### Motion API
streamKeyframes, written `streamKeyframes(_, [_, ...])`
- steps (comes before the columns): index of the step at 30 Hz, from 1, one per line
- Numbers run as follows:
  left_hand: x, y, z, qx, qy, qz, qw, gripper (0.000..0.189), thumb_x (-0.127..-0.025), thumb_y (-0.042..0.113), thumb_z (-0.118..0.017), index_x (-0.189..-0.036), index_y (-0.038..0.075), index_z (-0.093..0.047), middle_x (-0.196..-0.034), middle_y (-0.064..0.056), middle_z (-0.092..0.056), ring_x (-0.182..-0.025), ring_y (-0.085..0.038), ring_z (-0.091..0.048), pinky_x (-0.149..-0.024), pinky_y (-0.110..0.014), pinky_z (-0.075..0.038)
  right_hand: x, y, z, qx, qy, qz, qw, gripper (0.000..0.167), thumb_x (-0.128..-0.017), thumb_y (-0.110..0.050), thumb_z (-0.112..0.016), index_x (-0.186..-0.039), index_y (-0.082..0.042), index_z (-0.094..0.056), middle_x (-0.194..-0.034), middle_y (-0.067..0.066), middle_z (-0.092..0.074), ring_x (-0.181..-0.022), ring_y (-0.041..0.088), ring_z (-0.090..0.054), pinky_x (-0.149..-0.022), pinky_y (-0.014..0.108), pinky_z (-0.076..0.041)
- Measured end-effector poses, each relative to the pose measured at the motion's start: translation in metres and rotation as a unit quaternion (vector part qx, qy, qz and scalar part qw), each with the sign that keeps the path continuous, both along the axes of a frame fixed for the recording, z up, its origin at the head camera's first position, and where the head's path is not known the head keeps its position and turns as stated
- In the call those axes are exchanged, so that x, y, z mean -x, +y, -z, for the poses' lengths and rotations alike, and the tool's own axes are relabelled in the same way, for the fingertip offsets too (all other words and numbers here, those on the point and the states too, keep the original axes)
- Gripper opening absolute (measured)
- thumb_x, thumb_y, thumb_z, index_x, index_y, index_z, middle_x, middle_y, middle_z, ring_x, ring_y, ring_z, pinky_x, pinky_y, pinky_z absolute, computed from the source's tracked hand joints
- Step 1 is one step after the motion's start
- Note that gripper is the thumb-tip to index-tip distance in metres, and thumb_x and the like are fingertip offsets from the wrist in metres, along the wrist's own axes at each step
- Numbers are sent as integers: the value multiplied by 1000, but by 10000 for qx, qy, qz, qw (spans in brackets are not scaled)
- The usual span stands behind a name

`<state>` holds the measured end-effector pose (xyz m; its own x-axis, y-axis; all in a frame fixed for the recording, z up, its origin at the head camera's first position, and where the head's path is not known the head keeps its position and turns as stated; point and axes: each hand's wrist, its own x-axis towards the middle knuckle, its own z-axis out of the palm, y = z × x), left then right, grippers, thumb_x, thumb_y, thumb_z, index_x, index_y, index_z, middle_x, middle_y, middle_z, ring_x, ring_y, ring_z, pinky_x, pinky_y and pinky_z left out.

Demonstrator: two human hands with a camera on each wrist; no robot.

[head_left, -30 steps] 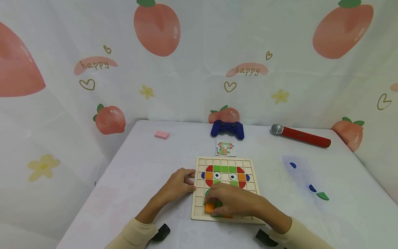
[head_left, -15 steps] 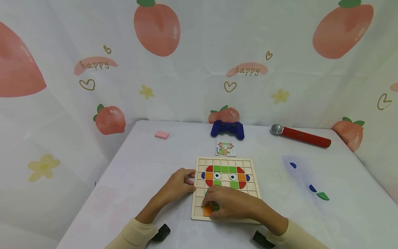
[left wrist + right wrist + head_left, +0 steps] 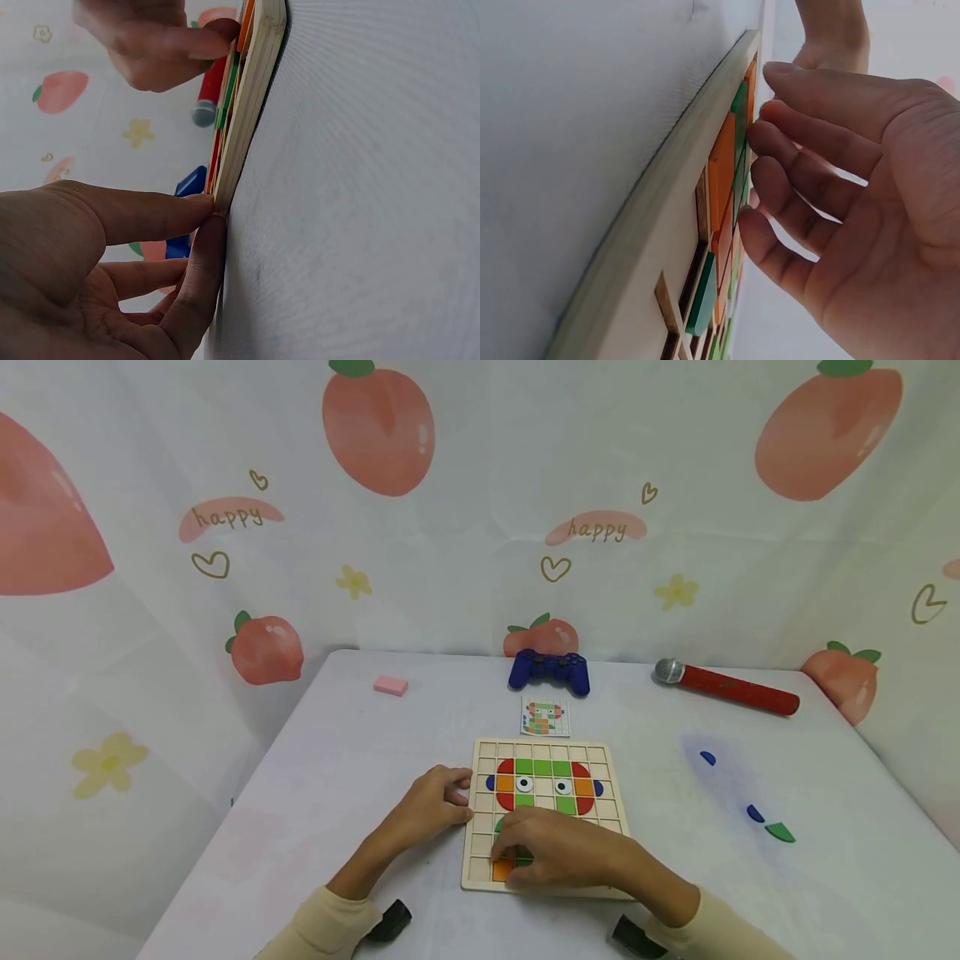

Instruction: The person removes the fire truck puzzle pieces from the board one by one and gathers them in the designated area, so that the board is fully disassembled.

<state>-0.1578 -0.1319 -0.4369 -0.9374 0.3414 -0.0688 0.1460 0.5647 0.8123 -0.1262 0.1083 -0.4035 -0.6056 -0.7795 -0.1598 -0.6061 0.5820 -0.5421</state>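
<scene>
A wooden grid board (image 3: 480,843) lies on the table, its cells partly filled with colored tiles that form a face with two eye pieces (image 3: 524,784). My left hand (image 3: 427,806) touches the board's left edge with thumb and index fingertip, spaced apart along it. My right hand (image 3: 562,852) is over the lower part of the board, fingers loosely bent. Its fingertips are right at an orange square tile (image 3: 502,870), which lies flat in a cell near the lower left corner. In the right wrist view, nothing is pinched between the fingers. The hand hides several tiles beneath it.
A pattern card (image 3: 545,717) lies behind the board, with a blue game controller (image 3: 549,671) beyond it. On the right are two blue half-rounds (image 3: 755,813), a green piece (image 3: 780,832) and a red microphone (image 3: 727,687). A pink block (image 3: 391,685) sits back left.
The orange tile, earlier tilted between my right fingers, now lies flat in its cell. My right hand has shifted slightly left and loosened from it. My left hand has stayed put.
</scene>
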Motion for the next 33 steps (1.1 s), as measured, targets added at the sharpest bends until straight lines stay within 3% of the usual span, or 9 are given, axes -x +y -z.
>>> streamKeyframes(6, [1,0,3,17,26,-57,10000,59,-88,2,-79,-143,-6,-61,-117,-9,-63,-98,-15,-66,-83,-28,-55,3,11,2,297,-218,111,9993,22,-97,-29,-78,-120,-28,-78,-113,-23,-67,-107,-2,-58,-101,27,-52])
streamKeyframes(11, [0,1,4,28,23,-85,10000,59,-88,2,-78,-144,-6,-60,-117,-9,-63,-97,-15,-66,-83,-29,-55,6,29,3,424,-307,446,9976,23,-99,-32,-75,-122,-27,-78,-115,-22,-67,-106,0,-59,-102,31,-53])
streamKeyframes(16, [0,2,4,35,16,-85,10000,60,-88,2,-79,-144,-6,-60,-117,-9,-63,-97,-16,-65,-82,-28,-55,6,52,0,473,-182,796,9955,28,-99,-35,-75,-123,-21,-78,-111,-18,-70,-103,2,-60,-98,32,-56])
streamKeyframes(26, [0,2,4,49,19,-56,10000,60,-88,2,-79,-144,-6,-60,-117,-9,-63,-98,-16,-66,-84,-29,-55,5,110,6,689,-15,1685,9833,25,-96,-26,-78,-119,-18,-77,-102,-13,-66,-94,8,-57,-81,25,-54])
streamKeyframes(33, [0,1,3,32,19,-74,10000,60,-88,2,-79,-144,-7,-60,-117,-9,-63,-99,-16,-66,-84,-29,-56,1,153,10,703,578,2161,9721,26,-93,-22,-81,-117,-16,-77,-93,-15,-62,-87,3,-55,-71,23,-52])
